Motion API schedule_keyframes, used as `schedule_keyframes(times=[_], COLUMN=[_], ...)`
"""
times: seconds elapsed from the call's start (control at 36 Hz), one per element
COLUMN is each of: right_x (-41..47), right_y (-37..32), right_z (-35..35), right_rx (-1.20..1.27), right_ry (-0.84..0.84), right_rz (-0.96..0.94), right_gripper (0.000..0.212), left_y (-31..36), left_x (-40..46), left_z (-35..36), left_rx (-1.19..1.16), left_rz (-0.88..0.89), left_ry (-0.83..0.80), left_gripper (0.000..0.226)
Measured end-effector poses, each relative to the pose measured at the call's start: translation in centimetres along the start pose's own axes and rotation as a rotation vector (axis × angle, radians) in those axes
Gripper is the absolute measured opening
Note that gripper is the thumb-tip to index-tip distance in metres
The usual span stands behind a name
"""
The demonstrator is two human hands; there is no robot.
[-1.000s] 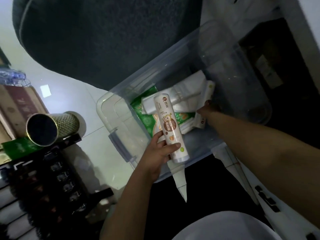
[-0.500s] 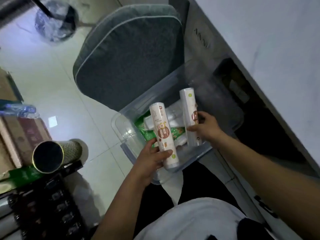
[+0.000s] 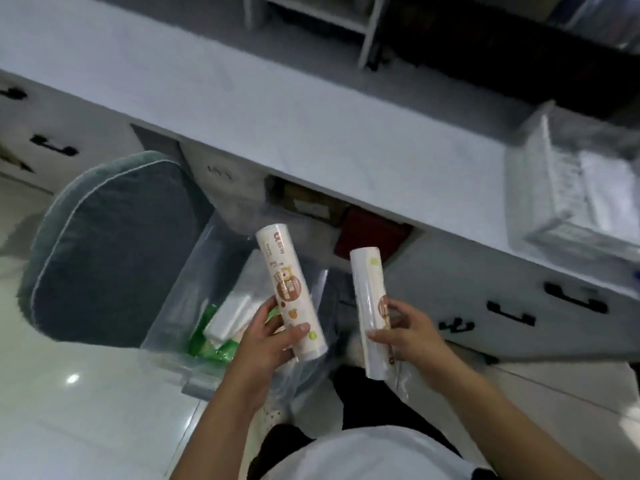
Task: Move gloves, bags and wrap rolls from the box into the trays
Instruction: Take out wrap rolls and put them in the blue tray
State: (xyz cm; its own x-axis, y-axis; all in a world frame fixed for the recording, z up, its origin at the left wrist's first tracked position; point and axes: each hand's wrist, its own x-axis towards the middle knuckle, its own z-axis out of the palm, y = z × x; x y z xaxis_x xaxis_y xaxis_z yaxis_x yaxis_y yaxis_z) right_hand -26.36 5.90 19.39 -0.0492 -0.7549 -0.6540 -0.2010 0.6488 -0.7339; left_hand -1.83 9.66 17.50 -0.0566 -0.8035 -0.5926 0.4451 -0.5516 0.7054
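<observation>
My left hand (image 3: 266, 337) grips a white wrap roll (image 3: 289, 289) with a brown printed label, held upright above the clear plastic box (image 3: 180, 306) on the floor. My right hand (image 3: 403, 332) grips a second white wrap roll (image 3: 367, 306), also upright, to the right of the box. Inside the box lie a white bag pack (image 3: 230, 315) and green packets (image 3: 204, 341). A clear tray (image 3: 533, 181) with white packs in it stands on the counter at the right.
A white counter (image 3: 277, 109) runs across above the box, with drawers and black handles (image 3: 509, 317) below it. A grey cushioned chair (image 3: 104, 244) stands left of the box. A white shelf frame (image 3: 363, 26) sits at the back of the counter.
Both hands have lifted their rolls up out of the box. The view has tilted up from the box to the counter and the tray.
</observation>
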Motion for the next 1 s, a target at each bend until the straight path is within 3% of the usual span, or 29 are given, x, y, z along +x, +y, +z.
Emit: schedule_keyframes(times=[0.14,0.28,0.44,0.72,0.89,1.0], right_x=[-3.3,-5.1,-6.5,-9.8,-10.6,-9.9], right_y=[1.4,3.0,6.2,15.3,17.0,16.6], right_z=[-5.9,-11.7,-20.4,-37.5,-44.3,-47.7], right_rx=[0.174,0.296,0.335,0.432,0.42,0.381], right_ry=[0.171,0.322,0.383,0.541,0.642,0.714], right_rz=[-0.108,-0.193,-0.288,-0.282,-0.312,-0.332], right_gripper=[0.049,0.072,0.069,0.069,0.065,0.071], left_y=[0.3,-0.6,-4.1,-11.4,-12.1,-11.1], left_x=[-0.3,-0.8,-1.0,0.5,1.2,2.9], left_z=[6.4,13.1,22.2,38.0,45.2,48.8], left_rx=[0.102,0.2,0.279,0.347,0.38,0.394], left_rz=[0.004,0.005,0.042,0.029,0.026,0.034], left_ry=[-0.153,-0.245,-0.299,-0.421,-0.502,-0.528], left_gripper=[0.071,0.07,0.073,0.069,0.06,0.066])
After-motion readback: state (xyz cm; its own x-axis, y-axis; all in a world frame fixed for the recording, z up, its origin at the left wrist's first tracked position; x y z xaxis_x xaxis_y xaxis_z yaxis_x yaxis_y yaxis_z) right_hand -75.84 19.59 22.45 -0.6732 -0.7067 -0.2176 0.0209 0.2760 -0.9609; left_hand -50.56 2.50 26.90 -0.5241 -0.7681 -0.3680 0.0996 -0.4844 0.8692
